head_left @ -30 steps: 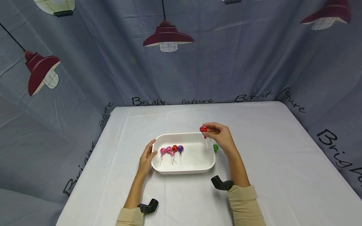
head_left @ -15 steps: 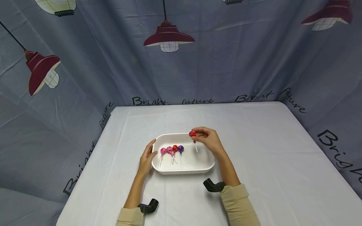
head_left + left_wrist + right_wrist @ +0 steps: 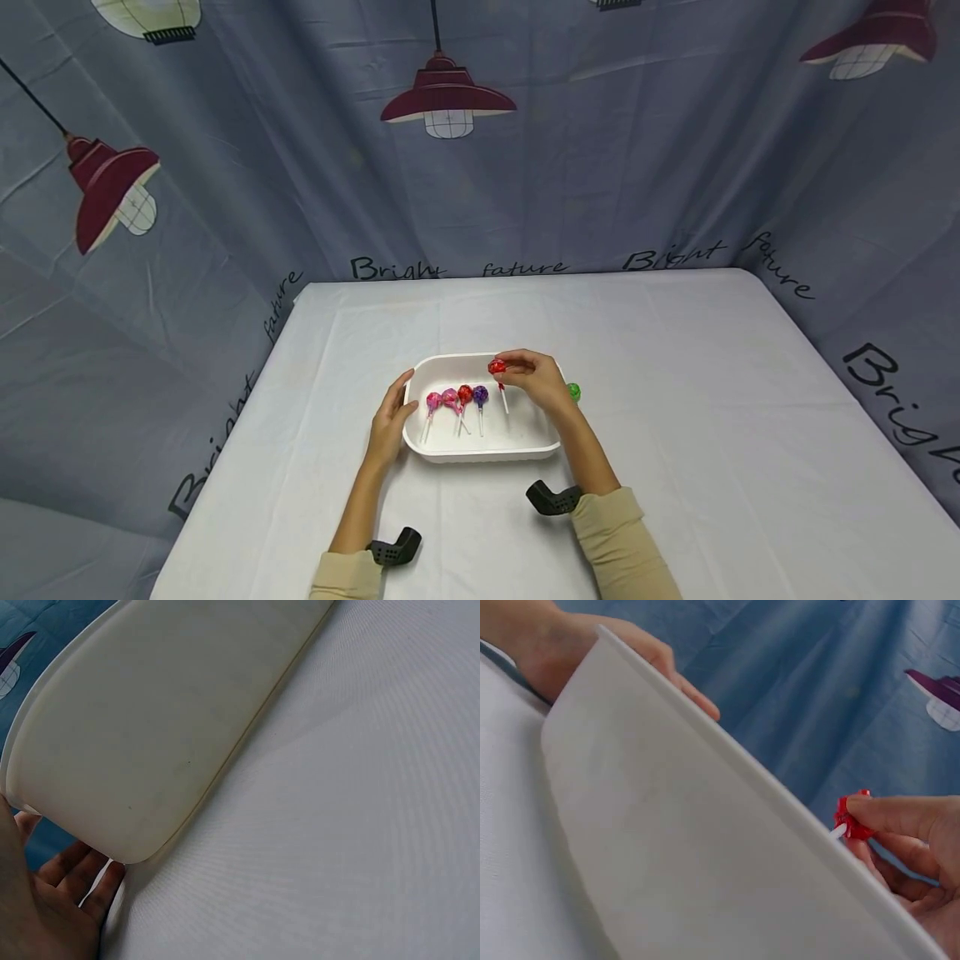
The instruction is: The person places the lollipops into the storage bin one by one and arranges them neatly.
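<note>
A white tray (image 3: 528, 432) sits on the table. My left hand (image 3: 388, 423) grips its left end, thumb over the rim and fingers along the outer wall; the left wrist view shows those fingers (image 3: 101, 892) against the tray's end. Between thumb and fingers my right hand (image 3: 538, 383) pinches a red lollipop (image 3: 497, 367) by its wrapped head, above the tray's right half, its white stick pointing down. In the tray lie two pink lollipops (image 3: 433, 402), another red lollipop (image 3: 465, 394) and a purple lollipop (image 3: 481, 396), side by side with sticks towards me.
A green lollipop (image 3: 573, 392) lies outside the tray's right end, partly hidden by the right hand and wrist. White cloth covers the table (image 3: 675, 375). A grey-blue curtain (image 3: 600, 167) printed with lamps hangs behind it.
My right hand has carried the red lollipop left and towards me, from the tray's right end to over its inside. The left hand and the tray have stayed put.
</note>
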`<state>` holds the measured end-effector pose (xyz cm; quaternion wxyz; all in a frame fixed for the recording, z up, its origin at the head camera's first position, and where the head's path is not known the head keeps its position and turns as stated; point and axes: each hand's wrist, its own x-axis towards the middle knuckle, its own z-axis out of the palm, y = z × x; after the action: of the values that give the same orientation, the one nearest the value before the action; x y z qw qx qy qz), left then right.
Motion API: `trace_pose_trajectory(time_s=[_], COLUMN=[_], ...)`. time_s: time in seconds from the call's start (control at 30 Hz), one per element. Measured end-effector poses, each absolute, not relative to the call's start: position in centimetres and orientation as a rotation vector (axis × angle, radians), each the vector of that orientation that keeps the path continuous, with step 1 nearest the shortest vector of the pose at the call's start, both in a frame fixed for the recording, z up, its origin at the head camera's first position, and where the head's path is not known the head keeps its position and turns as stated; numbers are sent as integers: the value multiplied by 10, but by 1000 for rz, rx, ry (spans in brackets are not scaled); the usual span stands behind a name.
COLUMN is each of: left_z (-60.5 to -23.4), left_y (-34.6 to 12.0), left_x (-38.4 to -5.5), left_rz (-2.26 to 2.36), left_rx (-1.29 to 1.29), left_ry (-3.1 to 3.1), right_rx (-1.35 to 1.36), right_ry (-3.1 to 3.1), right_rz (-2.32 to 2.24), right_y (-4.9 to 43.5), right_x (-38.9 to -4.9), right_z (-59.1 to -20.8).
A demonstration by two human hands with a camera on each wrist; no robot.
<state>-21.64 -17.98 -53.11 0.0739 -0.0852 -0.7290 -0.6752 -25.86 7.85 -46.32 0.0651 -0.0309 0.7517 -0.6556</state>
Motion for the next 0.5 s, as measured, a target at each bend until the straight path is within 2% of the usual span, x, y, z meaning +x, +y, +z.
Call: trace_pose_trajectory(time_s=[0.23,0.5], left_z=[-531,-531], left_y=[-180,-180], left_x=[-216,-217], left_rz=[-2022,-1985], left_rx=[-208,-242], left_ry=[-2210,-2211], right_rx=[-26,4], right_ry=[2212,2250], right_rz=[-2067,-1968], right_y=[74,70], right_x=[-258,-258], right_z=[-469,-471])
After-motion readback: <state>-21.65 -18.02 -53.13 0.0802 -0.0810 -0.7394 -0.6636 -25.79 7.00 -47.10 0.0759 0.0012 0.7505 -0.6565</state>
